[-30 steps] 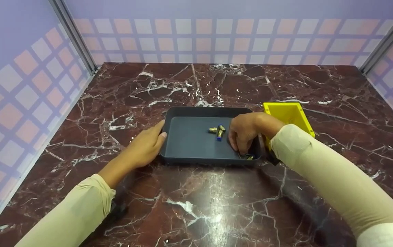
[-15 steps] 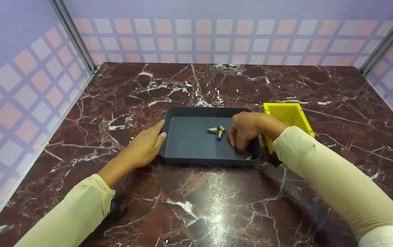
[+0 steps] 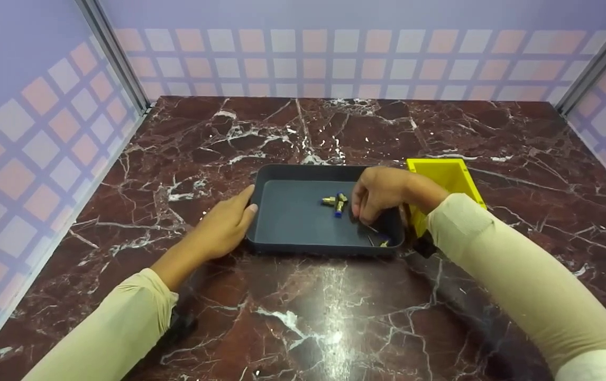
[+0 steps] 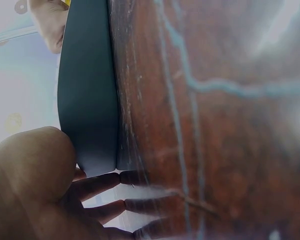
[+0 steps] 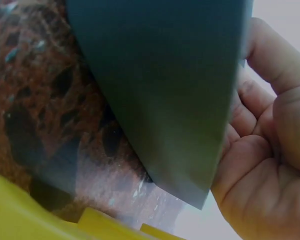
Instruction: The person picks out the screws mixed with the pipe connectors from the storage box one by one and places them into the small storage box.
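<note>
My left hand [image 3: 222, 226] rests against the left end of a dark grey tray [image 3: 292, 246], fingers extended. In the left wrist view its thumb [image 4: 50, 150] lies beside the tray's outer wall. Over the tray's right part, my right hand [image 3: 379, 194] has curled fingers and seems to pinch a thin metal pin [image 3: 372, 228]. The fingertips' contact with it is hidden. Brass fittings [image 3: 329, 201] with blue ends lie crossed in the tray, left of this hand. Another brass piece [image 3: 384, 244] and a second thin pin [image 3: 370, 241] lie in the near right corner.
A yellow bin [image 3: 475, 182] stands close to the tray's right side, partly behind my right forearm. Beneath everything is a dark red marble-patterned table [image 3: 303, 317]. Tiled-pattern panels [image 3: 334, 53] enclose its back and sides.
My right hand has risen and moved away from the tray's near right corner, uncovering the small pieces there. The thin pin has come along below its fingers. My left hand has stayed put.
</note>
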Action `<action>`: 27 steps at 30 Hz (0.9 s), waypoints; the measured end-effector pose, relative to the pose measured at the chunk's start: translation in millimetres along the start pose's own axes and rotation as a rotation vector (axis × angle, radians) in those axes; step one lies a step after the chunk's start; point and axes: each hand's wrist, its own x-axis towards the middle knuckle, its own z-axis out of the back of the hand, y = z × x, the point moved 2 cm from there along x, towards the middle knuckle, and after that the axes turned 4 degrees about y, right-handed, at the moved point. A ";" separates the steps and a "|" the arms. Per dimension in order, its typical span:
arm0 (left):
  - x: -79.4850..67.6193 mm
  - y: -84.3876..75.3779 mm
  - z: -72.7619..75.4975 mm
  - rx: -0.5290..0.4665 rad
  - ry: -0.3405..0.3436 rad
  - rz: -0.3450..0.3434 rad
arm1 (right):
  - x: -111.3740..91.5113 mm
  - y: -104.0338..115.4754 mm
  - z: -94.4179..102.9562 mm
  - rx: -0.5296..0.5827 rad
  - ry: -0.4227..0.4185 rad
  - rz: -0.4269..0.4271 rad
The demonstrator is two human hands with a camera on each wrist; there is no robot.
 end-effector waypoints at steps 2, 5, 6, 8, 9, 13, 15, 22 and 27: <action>0.1 -0.2 0.2 0.001 0.002 0.000 | -2.0 -0.8 2.4 0.063 -0.008 0.010; 0.0 -0.4 0.3 0.001 0.005 0.002 | -5.8 -2.9 6.6 0.149 -0.016 0.036; 0.0 -0.3 0.2 0.002 0.007 0.002 | -7.3 -3.9 8.0 0.173 -0.018 0.043; 0.0 -0.4 0.0 0.002 0.011 0.002 | -11.2 -5.8 11.3 0.213 -0.022 0.055; 0.0 -0.4 -0.1 0.002 0.013 0.001 | -13.4 -7.0 13.0 0.228 -0.026 0.056; 0.0 -0.6 -0.5 0.003 0.016 0.003 | -23.8 -11.9 21.6 0.258 -0.057 0.043; 0.1 -0.6 -0.7 0.003 0.016 0.006 | -29.0 -14.4 26.0 0.273 -0.068 0.034; 0.3 -1.0 -0.6 0.009 0.006 0.002 | -49.0 -25.0 41.6 0.359 -0.086 0.017; 0.2 -0.6 -0.6 0.009 0.006 0.007 | -63.5 -35.1 52.9 0.341 -0.119 0.007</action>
